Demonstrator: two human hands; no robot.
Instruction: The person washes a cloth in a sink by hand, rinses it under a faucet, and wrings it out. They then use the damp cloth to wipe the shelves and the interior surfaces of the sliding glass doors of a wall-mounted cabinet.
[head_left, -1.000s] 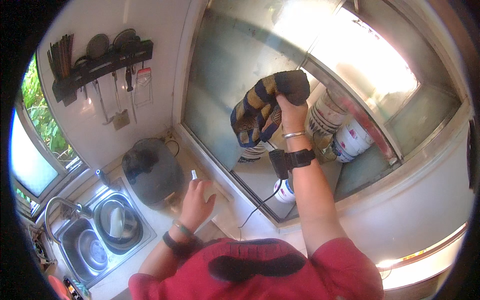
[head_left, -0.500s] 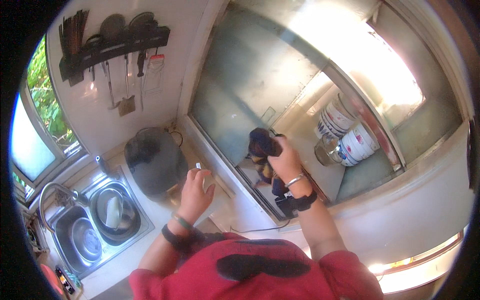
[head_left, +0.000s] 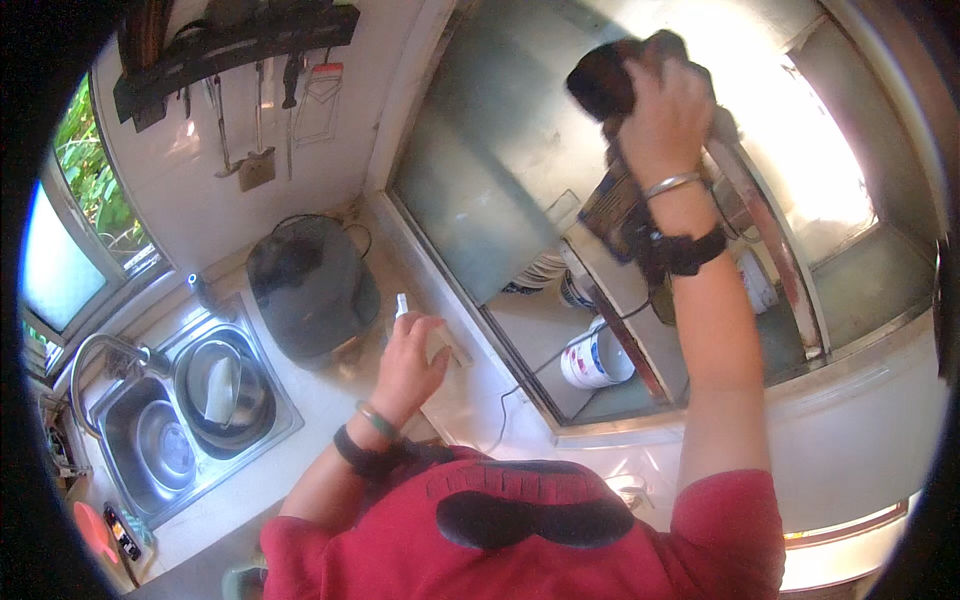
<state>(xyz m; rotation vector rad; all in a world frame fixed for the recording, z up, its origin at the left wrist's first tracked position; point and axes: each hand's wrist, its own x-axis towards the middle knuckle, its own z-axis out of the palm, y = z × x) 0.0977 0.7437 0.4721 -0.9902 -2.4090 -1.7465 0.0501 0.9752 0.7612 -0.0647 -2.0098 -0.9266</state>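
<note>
My right hand (head_left: 668, 115), raised to the upper right, grips a dark, bunched cloth (head_left: 605, 80) against or just in front of the frosted glass pane (head_left: 490, 150) of a cabinet. Below the fingers hangs a brownish patterned part of it; whether it touches the glass I cannot tell. Over the counter, my left hand (head_left: 408, 368) has loosely bent fingers, the thumb standing apart. Just beyond its fingertips shows a small white tip (head_left: 402, 303), whose kind is unclear. The right forearm partly hides the cabinet's inside.
A white tub (head_left: 597, 358) and stacked bowls (head_left: 540, 272) stand inside the cabinet. Left of my left hand sits a dark, rounded appliance (head_left: 312, 290). Farther left, a double steel sink (head_left: 290, 415) holds pans under a curved faucet (head_left: 90, 365). Utensils hang from a black wall rack (head_left: 235, 50).
My right hand has lifted the dark cloth up and to the right across the cabinet front. A white tub now shows inside, while the bowls at right are largely hidden. The left hand shifted slightly.
</note>
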